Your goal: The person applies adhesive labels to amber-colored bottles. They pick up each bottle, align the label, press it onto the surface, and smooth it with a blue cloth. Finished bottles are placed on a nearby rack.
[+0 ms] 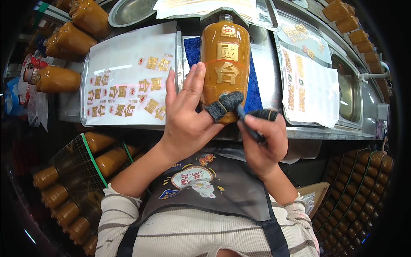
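Observation:
A large amber-brown glass bottle (210,72) lies before me, its neck pointing away, with raised gold characters and a small red-and-gold emblem on its front. My left hand (189,109) rests against its left side, fingers extended and apart. The left thumb wears a grey knit finger cover (224,104) and lies across the bottle's lower front, partly hiding a round green-and-white mark. My right hand (265,138), with a dark cover on one finger, grips a slim dark pen-like tool (252,127). The tool's upper end is close to the left thumb and the bottle's lower right edge.
A blue towel (256,86) lies beneath the bottle. At left, a paper-lined tray (128,69) carries several gold-and-red stickers. More gold stickers lie on white sheets (321,96) at right, beside a sink (350,96). Several brown bottles (59,79) stand around the bench.

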The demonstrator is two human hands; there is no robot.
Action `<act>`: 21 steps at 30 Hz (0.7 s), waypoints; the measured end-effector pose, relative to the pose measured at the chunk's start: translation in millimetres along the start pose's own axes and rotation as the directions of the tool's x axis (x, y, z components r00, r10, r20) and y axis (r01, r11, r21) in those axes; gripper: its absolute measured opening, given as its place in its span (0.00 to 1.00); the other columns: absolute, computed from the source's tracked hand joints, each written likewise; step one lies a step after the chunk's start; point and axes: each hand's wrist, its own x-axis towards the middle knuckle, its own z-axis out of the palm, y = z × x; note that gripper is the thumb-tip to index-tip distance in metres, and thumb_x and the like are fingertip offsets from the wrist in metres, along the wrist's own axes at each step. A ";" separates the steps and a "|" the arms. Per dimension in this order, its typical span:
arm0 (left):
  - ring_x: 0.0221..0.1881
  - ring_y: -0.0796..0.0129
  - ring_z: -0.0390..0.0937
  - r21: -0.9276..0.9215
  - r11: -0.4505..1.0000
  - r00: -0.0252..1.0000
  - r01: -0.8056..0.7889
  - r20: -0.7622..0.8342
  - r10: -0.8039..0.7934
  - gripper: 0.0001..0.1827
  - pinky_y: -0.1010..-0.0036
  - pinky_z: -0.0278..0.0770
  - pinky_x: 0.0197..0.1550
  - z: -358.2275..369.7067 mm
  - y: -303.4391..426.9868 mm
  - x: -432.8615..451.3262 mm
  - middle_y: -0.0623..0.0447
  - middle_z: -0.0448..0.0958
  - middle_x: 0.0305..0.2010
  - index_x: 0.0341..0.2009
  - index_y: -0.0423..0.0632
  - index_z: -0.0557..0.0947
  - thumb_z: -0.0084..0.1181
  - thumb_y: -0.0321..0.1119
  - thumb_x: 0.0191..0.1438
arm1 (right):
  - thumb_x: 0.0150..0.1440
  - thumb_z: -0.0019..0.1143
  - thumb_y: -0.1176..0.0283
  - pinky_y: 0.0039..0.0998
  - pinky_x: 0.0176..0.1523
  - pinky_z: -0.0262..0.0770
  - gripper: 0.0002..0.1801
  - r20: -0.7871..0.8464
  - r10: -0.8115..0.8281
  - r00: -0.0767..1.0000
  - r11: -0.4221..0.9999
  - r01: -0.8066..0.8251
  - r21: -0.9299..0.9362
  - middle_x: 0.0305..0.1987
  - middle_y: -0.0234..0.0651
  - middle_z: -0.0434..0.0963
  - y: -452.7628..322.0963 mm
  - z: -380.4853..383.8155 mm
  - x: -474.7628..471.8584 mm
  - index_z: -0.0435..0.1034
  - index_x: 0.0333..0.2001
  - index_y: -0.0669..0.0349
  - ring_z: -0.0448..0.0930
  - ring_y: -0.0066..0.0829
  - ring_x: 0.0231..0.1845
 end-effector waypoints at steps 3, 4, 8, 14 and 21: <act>0.70 0.40 0.64 0.049 0.999 1.000 0.014 0.004 -0.014 0.30 0.38 0.46 0.71 -1.8 -4.1 -2.0 0.32 0.61 0.72 0.52 0.65 0.87 0.74 0.37 0.38 | 0.43 0.72 0.87 0.30 0.35 0.69 0.19 0.157 0.075 0.985 0.985 -0.097 0.142 0.33 0.38 0.79 -2.9 -17.6 8.2 0.78 0.40 0.61 0.76 0.35 0.30; 0.70 0.41 0.64 0.033 0.999 0.999 0.039 -0.008 -0.039 0.30 0.39 0.46 0.71 0.0 -5.9 -4.9 0.33 0.61 0.72 0.52 0.65 0.87 0.74 0.37 0.39 | 0.44 0.71 0.87 0.30 0.34 0.68 0.18 0.044 0.074 0.996 0.989 -0.079 0.124 0.33 0.38 0.79 1.9 -12.4 9.3 0.78 0.40 0.60 0.75 0.35 0.28; 0.70 0.46 0.66 -0.028 0.997 0.996 0.070 -0.051 -0.071 0.29 0.40 0.48 0.71 6.2 -9.2 -13.5 0.36 0.63 0.72 0.52 0.59 0.87 0.73 0.35 0.39 | 0.37 0.69 0.83 0.31 0.35 0.69 0.21 0.122 -0.162 0.979 0.981 0.173 -0.086 0.31 0.32 0.73 5.7 -5.4 15.6 0.81 0.39 0.57 0.74 0.34 0.33; 0.68 0.49 0.70 -0.183 0.982 0.987 0.036 -0.147 -0.063 0.36 0.42 0.45 0.73 14.0 -16.4 -19.5 0.39 0.71 0.67 0.60 0.45 0.79 0.71 0.30 0.42 | 0.34 0.67 0.87 0.32 0.36 0.71 0.25 0.120 -0.151 0.981 0.983 0.163 -0.090 0.30 0.29 0.74 -6.8 -8.2 18.9 0.81 0.39 0.56 0.73 0.35 0.32; 0.68 0.54 0.70 -0.130 0.991 0.988 0.009 -0.155 -0.029 0.38 0.42 0.44 0.73 6.6 1.7 -5.7 0.43 0.75 0.64 0.61 0.43 0.77 0.69 0.29 0.40 | 0.32 0.68 0.84 0.31 0.36 0.72 0.24 0.155 -0.188 0.970 0.976 0.202 -0.081 0.30 0.28 0.72 -12.1 -4.1 3.3 0.83 0.38 0.55 0.73 0.35 0.35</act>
